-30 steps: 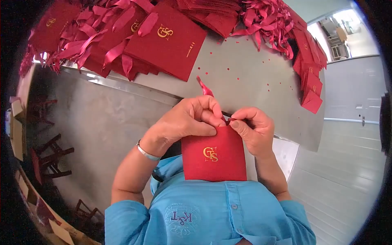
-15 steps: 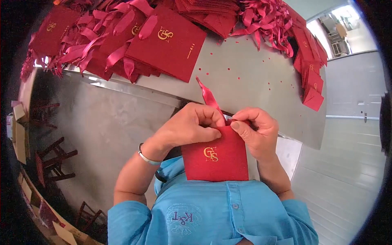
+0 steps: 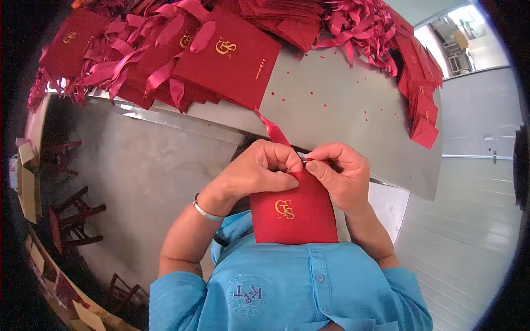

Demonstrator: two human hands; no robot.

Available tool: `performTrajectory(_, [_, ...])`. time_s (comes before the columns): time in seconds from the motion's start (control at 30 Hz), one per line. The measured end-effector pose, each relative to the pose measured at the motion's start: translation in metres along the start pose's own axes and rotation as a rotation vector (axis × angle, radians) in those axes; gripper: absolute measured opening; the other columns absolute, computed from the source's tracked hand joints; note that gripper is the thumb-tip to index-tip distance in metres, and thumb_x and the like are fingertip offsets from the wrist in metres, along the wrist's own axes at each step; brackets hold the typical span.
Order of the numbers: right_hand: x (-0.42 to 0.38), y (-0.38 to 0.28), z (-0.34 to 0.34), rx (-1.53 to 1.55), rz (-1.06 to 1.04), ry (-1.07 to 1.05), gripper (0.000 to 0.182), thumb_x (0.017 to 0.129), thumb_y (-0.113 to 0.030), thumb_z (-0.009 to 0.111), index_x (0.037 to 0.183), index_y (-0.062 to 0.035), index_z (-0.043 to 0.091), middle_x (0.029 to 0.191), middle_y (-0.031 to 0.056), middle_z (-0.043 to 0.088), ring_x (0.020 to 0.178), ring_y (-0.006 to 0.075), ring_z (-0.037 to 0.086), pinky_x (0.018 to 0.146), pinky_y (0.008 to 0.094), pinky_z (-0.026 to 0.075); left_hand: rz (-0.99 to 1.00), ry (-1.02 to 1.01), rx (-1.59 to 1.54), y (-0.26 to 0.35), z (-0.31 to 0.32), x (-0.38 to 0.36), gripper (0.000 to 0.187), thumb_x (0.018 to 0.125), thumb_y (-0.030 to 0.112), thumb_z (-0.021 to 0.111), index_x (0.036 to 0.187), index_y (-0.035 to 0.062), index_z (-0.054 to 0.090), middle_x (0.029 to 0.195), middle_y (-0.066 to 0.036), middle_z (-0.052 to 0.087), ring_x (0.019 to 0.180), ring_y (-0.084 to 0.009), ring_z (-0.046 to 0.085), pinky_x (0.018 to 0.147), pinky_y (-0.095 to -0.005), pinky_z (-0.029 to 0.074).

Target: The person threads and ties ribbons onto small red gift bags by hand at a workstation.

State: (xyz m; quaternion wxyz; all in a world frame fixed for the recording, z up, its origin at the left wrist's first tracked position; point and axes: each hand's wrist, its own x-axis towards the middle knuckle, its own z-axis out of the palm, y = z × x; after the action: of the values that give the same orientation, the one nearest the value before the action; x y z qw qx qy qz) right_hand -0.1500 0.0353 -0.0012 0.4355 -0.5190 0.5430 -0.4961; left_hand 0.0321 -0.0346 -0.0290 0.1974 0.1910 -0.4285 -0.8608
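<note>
A small dark-red paper bag (image 3: 295,220) with a gold monogram hangs upright against the front of my shirt. My left hand (image 3: 256,171) is closed on its top edge, thumb in front and fingers curled behind. A pink satin ribbon (image 3: 272,131) runs up and left from the bag's top, its free end over the table edge. My right hand (image 3: 343,174) pinches a narrow bit of ribbon at the bag's upper right corner. The fingertips of both hands nearly meet there and partly hide where the ribbon enters the bag.
Red bags with ribbons (image 3: 226,60) lie piled on the grey table (image 3: 331,124) at the far left. A tangle of pink ribbons (image 3: 361,27) sits at the back, and more red bags (image 3: 422,105) line the right. Red paper dots are scattered between. Dark wooden stools (image 3: 77,218) stand on the floor.
My right hand has shifted slightly up and left, drawing closer to my left hand. The ribbon's free end now leans further left. Both hands keep their grip.
</note>
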Motion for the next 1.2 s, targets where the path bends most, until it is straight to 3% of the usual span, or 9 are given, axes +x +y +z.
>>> performTrajectory(0.37, [-0.002,-0.011,0.0,-0.167,-0.119,0.027,0.011,0.078,-0.003,0.073,0.087,-0.0014,0.066,0.078,0.0037,0.065,0.068,0.0061,0.056,0.059,0.0212,0.045,0.069,0.211,0.27,-0.002,0.018,-0.004,0.007,0.072,-0.001,0.061,0.076,0.0015,0.057,0.071,0.005,0.054,0.065,-0.0014,0.047,0.056,-0.0193,0.038])
performTrajectory(0.47, [-0.002,-0.015,0.001,-0.266,-0.23,0.036,0.013,0.075,0.0,0.073,0.085,-0.002,0.065,0.075,0.006,0.064,0.065,0.0103,0.057,0.056,0.023,0.045,0.082,0.345,0.457,0.002,0.029,-0.007,0.006,0.072,0.0,0.06,0.077,-0.0007,0.057,0.069,0.003,0.056,0.065,-0.0023,0.049,0.053,-0.0208,0.039])
performTrajectory(0.53, [0.001,-0.016,0.0,-0.441,-0.455,-0.03,0.015,0.074,0.004,0.072,0.084,-0.0004,0.063,0.08,0.0085,0.064,0.064,0.0105,0.053,0.054,0.0222,0.042,0.131,0.42,0.585,-0.004,0.031,-0.007,0.007,0.072,0.0,0.059,0.079,-0.002,0.059,0.067,0.002,0.057,0.065,-0.0027,0.05,0.053,-0.0217,0.041])
performTrajectory(0.67, [-0.001,-0.015,0.004,-0.426,-0.418,-0.011,0.015,0.072,0.005,0.073,0.082,-0.001,0.063,0.077,0.0089,0.063,0.064,0.0118,0.055,0.054,0.0228,0.043,0.165,0.492,0.773,-0.008,0.033,-0.011,0.007,0.073,0.001,0.059,0.079,-0.0024,0.059,0.069,0.001,0.058,0.067,-0.0031,0.051,0.055,-0.022,0.042])
performTrajectory(0.77, [-0.004,-0.015,0.004,-0.383,-0.341,-0.021,0.013,0.075,0.003,0.072,0.083,-0.0004,0.063,0.08,0.0076,0.064,0.067,0.0103,0.055,0.057,0.0224,0.043,0.158,0.41,0.586,-0.009,0.025,-0.016,0.006,0.074,0.0,0.058,0.08,-0.0016,0.059,0.074,0.001,0.059,0.07,-0.0035,0.052,0.06,-0.021,0.043])
performTrajectory(0.83, [-0.004,-0.012,0.0,-0.22,-0.111,-0.042,0.011,0.079,0.001,0.071,0.086,0.0008,0.062,0.083,0.0055,0.064,0.071,0.0086,0.056,0.063,0.0214,0.045,0.076,0.148,0.163,0.0,0.018,-0.019,0.007,0.075,-0.001,0.059,0.082,-0.0003,0.058,0.077,0.002,0.059,0.072,-0.0033,0.051,0.063,-0.0202,0.042])
performTrajectory(0.93, [-0.003,-0.006,0.002,-0.041,0.01,-0.048,0.012,0.082,-0.001,0.069,0.09,0.0019,0.061,0.085,0.0041,0.064,0.076,0.0079,0.057,0.069,0.0208,0.046,0.04,0.074,0.031,-0.003,0.01,-0.013,0.009,0.074,-0.002,0.06,0.082,0.0015,0.057,0.077,0.004,0.057,0.07,-0.0025,0.049,0.061,-0.0194,0.04])
performTrajectory(1.2, [-0.001,0.004,0.004,-0.009,0.02,-0.072,0.013,0.082,-0.002,0.07,0.091,0.0016,0.061,0.086,0.0046,0.065,0.077,0.0084,0.058,0.07,0.021,0.047,0.034,-0.04,-0.084,-0.01,-0.003,-0.01,0.013,0.069,-0.003,0.062,0.076,0.004,0.054,0.073,0.006,0.051,0.064,-0.0008,0.044,0.055,-0.0184,0.033])
